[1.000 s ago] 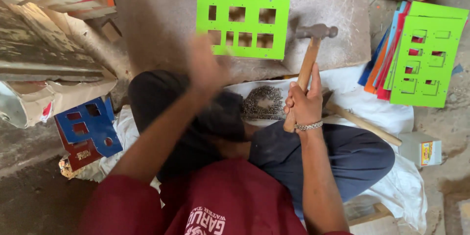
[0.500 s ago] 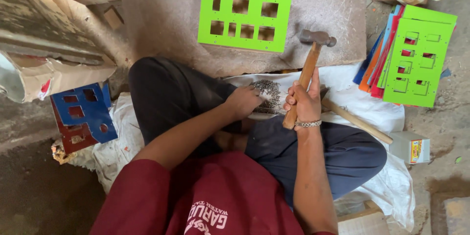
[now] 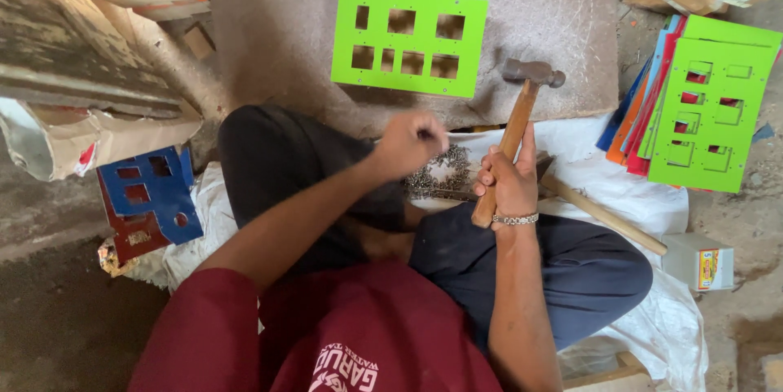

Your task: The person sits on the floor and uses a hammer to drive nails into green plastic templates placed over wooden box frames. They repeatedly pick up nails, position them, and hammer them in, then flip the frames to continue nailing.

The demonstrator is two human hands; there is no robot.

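Hammer point(image 3: 522, 127) stands nearly upright in your right hand point(image 3: 507, 184), fingers clenched around the lower part of its wooden handle, metal head at the top and just beside the near edge of the grey board point(image 3: 269, 25). Your left hand point(image 3: 410, 143) hovers above the pile of small nails point(image 3: 440, 176), fingers bunched together; it is blurred, and you cannot tell whether they pinch a nail. The nails lie on white sheeting point(image 3: 620, 180) over your crossed legs, between your two hands. A bright green panel point(image 3: 408, 39) with rectangular cut-outs lies flat on the grey board, well apart from both hands. To your right, a fanned stack of coloured panels point(image 3: 701, 115) rests on the floor, another green one on top. A wooden stick point(image 3: 603, 217) lies beside your right knee, with a small box point(image 3: 697, 261) near its far end. Blue and red cut-out panels point(image 3: 147, 196) sit to your left.
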